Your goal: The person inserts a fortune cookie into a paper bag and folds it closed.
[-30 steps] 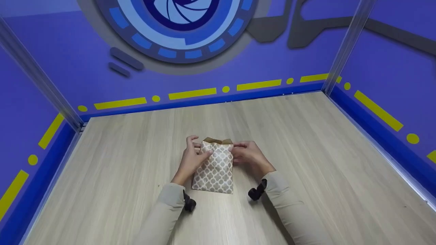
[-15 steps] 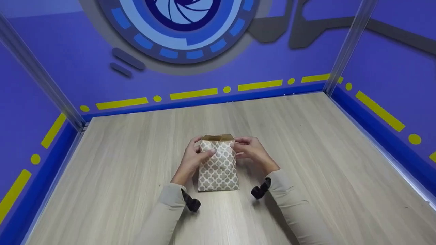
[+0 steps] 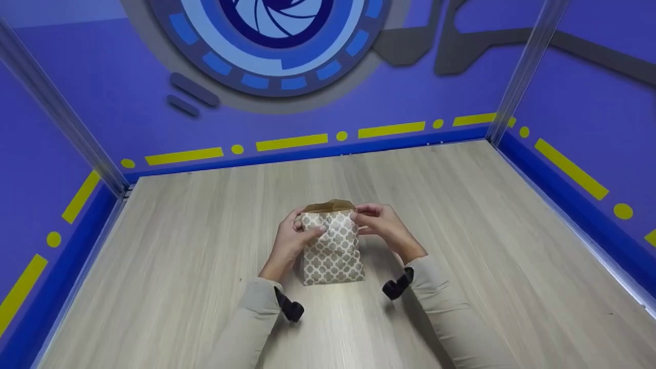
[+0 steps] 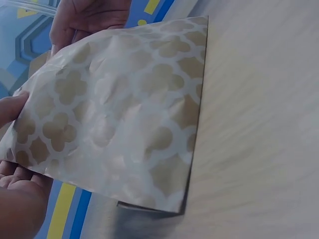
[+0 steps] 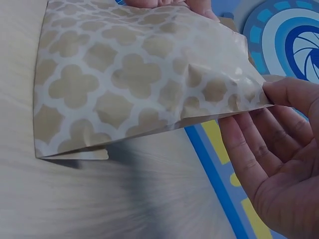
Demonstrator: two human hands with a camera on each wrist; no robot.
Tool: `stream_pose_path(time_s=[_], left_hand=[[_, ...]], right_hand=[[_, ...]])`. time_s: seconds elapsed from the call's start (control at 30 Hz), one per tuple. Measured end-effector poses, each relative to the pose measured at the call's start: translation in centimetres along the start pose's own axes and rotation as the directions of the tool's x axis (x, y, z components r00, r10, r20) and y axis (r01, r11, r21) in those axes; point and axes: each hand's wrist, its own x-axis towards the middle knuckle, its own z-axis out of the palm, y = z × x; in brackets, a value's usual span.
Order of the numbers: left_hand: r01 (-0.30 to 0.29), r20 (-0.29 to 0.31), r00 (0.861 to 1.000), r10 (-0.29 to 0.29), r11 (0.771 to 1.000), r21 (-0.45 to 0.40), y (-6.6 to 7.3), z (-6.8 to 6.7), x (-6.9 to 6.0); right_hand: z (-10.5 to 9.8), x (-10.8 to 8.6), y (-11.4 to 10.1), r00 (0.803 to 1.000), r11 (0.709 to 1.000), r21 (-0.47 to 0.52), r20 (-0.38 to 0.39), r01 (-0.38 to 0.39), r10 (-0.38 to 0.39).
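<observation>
A paper bag (image 3: 333, 251) with a beige and white quatrefoil print stands on the table between my hands, its brown mouth at the top partly spread. My left hand (image 3: 289, 241) grips its left side, thumb on the printed front and fingers behind. At the upper right edge my right hand (image 3: 384, 225) pinches the bag between thumb and fingers. The right wrist view shows that thumb on the rim of the bag (image 5: 134, 74), the other fingers beneath. In the left wrist view the bag's (image 4: 119, 109) bottom edge meets the table. What the bag holds, if anything, is hidden.
The wood-grain table (image 3: 205, 246) is bordered by blue-purple panels (image 3: 307, 118) with yellow marks at the back and sides. Metal posts (image 3: 523, 72) stand at the back corners. Black wrist straps (image 3: 397, 284) sit at both cuffs.
The bag has shifted slightly right and its bottom edge slightly away from me. Its mouth has spread wider. My left fingers have closed in behind the bag; my right hand has moved slightly right.
</observation>
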Motion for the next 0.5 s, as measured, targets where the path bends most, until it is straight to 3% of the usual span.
stream_pose_path(time_s=[0.23, 0.5], left_hand=[[0.001, -0.005, 1.0, -0.001, 1.0, 0.024, 0.14, 0.13, -0.22], [-0.018, -0.007, 1.0, 0.018, 1.0, 0.022, 0.27, 0.28, -0.46]], right_hand=[[-0.13, -0.07, -0.19, 1.0, 1.0, -0.013, 0.031, 0.0, 0.0], [0.28, -0.13, -0.53, 0.993, 0.994, -0.1, 0.115, 0.035, -0.024]])
